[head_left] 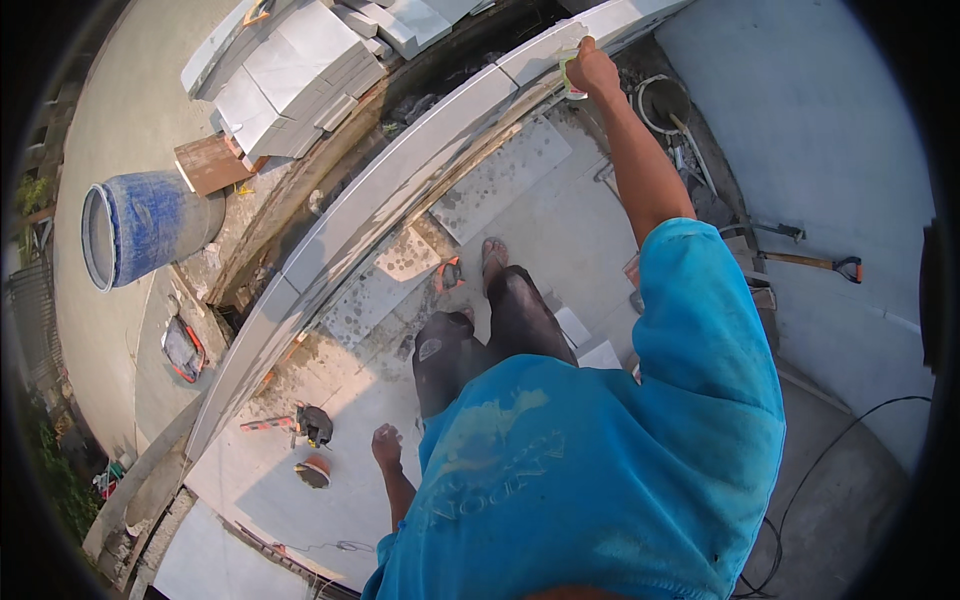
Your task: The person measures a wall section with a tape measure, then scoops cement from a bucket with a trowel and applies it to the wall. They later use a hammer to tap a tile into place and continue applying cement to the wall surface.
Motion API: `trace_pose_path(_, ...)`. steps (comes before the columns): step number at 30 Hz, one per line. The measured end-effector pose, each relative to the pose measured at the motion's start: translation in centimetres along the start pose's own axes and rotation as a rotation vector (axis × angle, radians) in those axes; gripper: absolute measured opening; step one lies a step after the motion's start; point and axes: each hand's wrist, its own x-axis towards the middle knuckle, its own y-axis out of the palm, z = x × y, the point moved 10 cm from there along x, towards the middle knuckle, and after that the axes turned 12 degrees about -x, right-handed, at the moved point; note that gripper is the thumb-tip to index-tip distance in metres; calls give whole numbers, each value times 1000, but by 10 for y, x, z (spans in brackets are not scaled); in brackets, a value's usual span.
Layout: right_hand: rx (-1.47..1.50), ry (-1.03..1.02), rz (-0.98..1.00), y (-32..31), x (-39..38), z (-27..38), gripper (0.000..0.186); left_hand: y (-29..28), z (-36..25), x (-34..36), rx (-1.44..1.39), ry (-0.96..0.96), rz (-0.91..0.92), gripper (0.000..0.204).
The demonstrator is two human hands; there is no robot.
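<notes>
My right arm reaches far forward to the top of the long pale block wall [395, 165]. At its end my right hand [592, 68] is closed on a small green-and-white object [572, 78], held against the wall's near edge; its kind cannot be made out. My left hand [387, 445] hangs low at my left side, over the pale floor. Its fingers are curled in, with nothing showing in them. Nearest to it are a small bowl-like container [313, 471] and a black-and-orange power tool [313, 425].
Beyond the wall stand stacked pale blocks [290, 70] and a blue barrel [160, 225] on its side. A bucket [662, 104] stands right of my right arm. A long-handled tool [810, 262] leans by the right wall, with a black cable [815, 475] below. An orange-handled tool [448, 274] lies near my foot.
</notes>
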Motion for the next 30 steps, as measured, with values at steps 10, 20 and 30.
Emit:
trace_pose_path(10,282,-228,-344,-37,-80,17,38,80,-59,52,-102,141,140,36)
trace_pose_path(20,901,-33,499,63,-93,65,47,140,-86,4,-282,104,44,35)
trace_pose_path(30,758,380,227,12,204,-201,27,264,-22,-116,-314,-29,24,27)
